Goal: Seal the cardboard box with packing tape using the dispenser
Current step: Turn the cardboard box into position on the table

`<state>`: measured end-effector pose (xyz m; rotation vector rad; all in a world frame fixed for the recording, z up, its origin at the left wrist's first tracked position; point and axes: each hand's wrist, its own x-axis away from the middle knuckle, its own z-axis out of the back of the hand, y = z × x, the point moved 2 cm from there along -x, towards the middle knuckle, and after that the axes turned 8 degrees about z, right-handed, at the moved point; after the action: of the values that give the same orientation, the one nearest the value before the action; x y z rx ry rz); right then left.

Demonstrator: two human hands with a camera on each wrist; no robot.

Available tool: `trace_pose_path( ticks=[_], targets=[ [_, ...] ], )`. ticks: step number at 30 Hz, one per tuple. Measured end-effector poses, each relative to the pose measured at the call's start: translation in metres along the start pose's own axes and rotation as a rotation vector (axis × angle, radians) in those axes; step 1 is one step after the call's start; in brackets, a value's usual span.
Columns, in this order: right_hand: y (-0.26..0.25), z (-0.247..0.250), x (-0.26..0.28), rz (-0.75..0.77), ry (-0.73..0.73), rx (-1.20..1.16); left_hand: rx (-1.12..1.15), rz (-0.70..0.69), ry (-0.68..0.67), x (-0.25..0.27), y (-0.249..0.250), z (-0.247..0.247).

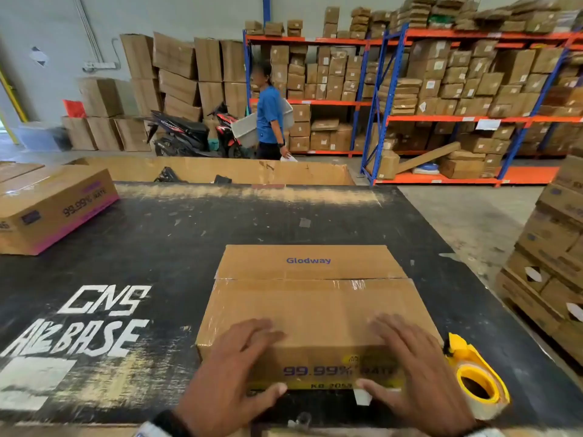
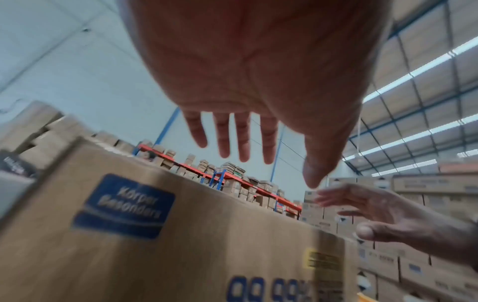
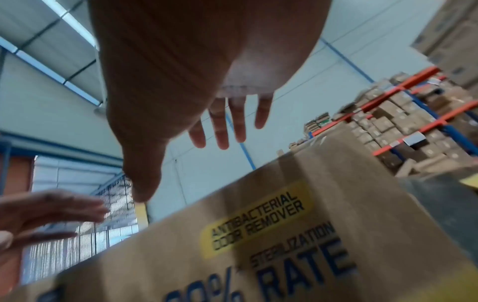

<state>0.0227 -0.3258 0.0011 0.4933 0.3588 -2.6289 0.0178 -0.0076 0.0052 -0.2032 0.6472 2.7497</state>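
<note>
One black, scuffed surface (image 1: 189, 241) carries a cardboard box (image 1: 310, 310) near its front edge, clear tape already running across the seam between the box's top flaps. Both hands hover spread-fingered over the box's near edge, the left hand (image 1: 235, 370) and the right hand (image 1: 410, 370) apart and gripping nothing. Just beside the box's right corner lies the yellow tape dispenser (image 1: 476, 380).

Dispenser (image 1: 478, 381) — right of box (image 1: 310, 302)
</note>
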Motion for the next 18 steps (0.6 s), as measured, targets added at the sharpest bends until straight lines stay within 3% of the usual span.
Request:
trace_pose_path(
  ticks=[3, 5, 13, 18],
  targets=[
    [0.014, -0.012, -0.024, -0.099, -0.274, 0.086, -0.259, 0.011, -0.107, -0.032, -0.015, -0.009],
    [0.021, -0.018, -0.033, -0.160, -0.340, 0.087, -0.343, 0.054, -0.176, -0.042, -0.030, -0.017],
    [0.004, -0.040, -0.013, -0.160, -0.263, 0.155, -0.271, 0.011, -0.150, -0.021, -0.054, -0.017],
    [0.004, -0.045, -0.009, -0.163, -0.246, 0.172, -0.145, 0.087, -0.130, -0.047, -0.022, -0.013]
  ],
)
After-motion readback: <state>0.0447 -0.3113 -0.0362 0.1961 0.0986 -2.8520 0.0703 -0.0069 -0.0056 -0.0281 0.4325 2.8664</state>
